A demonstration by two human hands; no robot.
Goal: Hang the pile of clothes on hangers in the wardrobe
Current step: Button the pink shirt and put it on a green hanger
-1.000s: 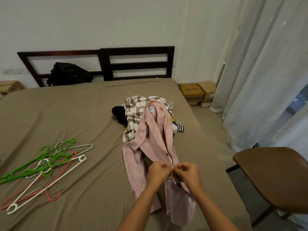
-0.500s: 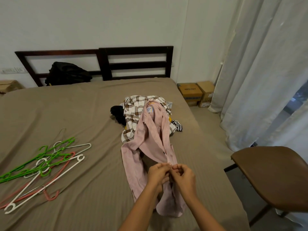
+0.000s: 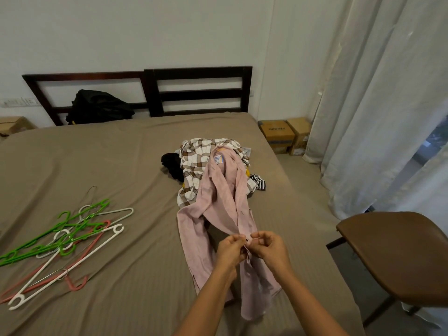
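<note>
My left hand [image 3: 230,249] and right hand [image 3: 270,251], both pinching the pink shirt [image 3: 218,204], have reached its next button [image 3: 246,240], apparently unfastening it for hanging.

Print on cardboard box [image 3: 276,132] blurred, label [image 3: 217,159] on pink shirt [image 3: 218,209] illegible

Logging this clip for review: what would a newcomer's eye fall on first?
A pink shirt lies stretched down the middle of the bed, the left hand and right hand pinching its front edges at the near end. A tangle of green, white and pink hangers lies on the bed's left side.
</note>
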